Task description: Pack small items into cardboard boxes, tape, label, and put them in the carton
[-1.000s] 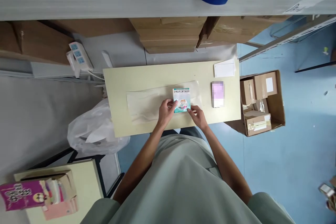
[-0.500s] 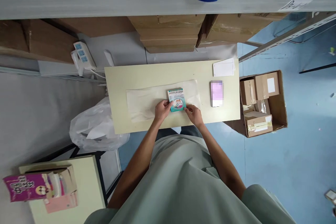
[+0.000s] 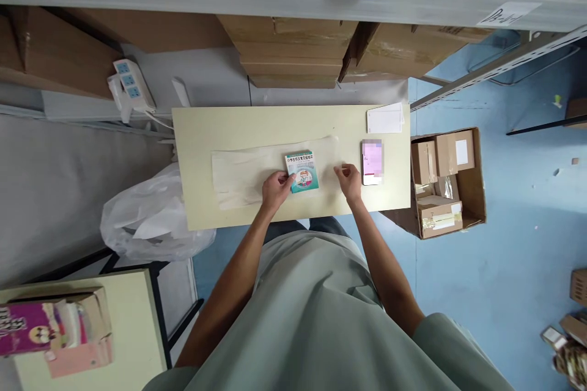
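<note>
A small teal booklet (image 3: 302, 170) with a cartoon cover lies on a long sheet of translucent wrapping (image 3: 243, 174) spread across the pale yellow table (image 3: 275, 125). My left hand (image 3: 276, 188) pinches the booklet's lower left corner, fingers closed on it. My right hand (image 3: 349, 180) rests on the right end of the wrapping, apart from the booklet, fingers curled; whether they pinch the sheet is unclear. A pink-and-white booklet (image 3: 372, 162) lies just right of that hand.
White cards (image 3: 384, 118) sit at the table's far right corner. An open carton (image 3: 447, 180) of small boxes stands on the blue floor to the right. A white plastic bag (image 3: 147, 220) and power strip (image 3: 127, 82) are left; stacked cartons (image 3: 293, 52) behind.
The booklet has slid left along the wrapping under my left hand. My right hand has let go of it and moved right, toward the pink-and-white booklet.
</note>
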Demonstrator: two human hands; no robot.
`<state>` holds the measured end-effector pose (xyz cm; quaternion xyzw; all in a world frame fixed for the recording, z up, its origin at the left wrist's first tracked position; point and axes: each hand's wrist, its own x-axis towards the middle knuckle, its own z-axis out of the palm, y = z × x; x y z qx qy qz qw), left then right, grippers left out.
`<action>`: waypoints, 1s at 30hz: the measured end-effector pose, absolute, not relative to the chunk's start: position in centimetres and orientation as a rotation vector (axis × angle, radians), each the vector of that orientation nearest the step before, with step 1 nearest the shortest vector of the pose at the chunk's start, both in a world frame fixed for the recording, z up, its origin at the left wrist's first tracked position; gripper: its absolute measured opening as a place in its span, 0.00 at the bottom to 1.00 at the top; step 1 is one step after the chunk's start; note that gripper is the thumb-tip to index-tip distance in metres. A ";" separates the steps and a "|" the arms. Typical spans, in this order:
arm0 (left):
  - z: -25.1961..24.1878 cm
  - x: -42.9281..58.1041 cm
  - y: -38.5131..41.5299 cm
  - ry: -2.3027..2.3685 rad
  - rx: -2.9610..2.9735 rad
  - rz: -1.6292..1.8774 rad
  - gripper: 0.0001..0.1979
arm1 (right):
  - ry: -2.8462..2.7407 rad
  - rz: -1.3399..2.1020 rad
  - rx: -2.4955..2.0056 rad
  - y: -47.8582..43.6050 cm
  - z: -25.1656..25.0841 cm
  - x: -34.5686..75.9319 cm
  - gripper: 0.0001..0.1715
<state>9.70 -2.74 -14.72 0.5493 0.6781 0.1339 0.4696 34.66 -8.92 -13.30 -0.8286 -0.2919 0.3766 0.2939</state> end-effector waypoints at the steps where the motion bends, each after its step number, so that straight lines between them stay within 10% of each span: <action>1: -14.8 9.7 -2.8 1.671 1.339 0.339 0.20 | -0.787 1.004 -2.190 -8.7 -12.9 34.5 0.20; 17: -14.7 11.3 -4.7 1.795 1.225 0.596 0.18 | -1.255 1.290 -1.964 -5.1 -11.8 25.8 0.09; 30: -15.3 12.1 -7.0 1.740 1.262 0.648 0.20 | -1.889 1.111 -2.000 0.4 -11.3 28.4 0.19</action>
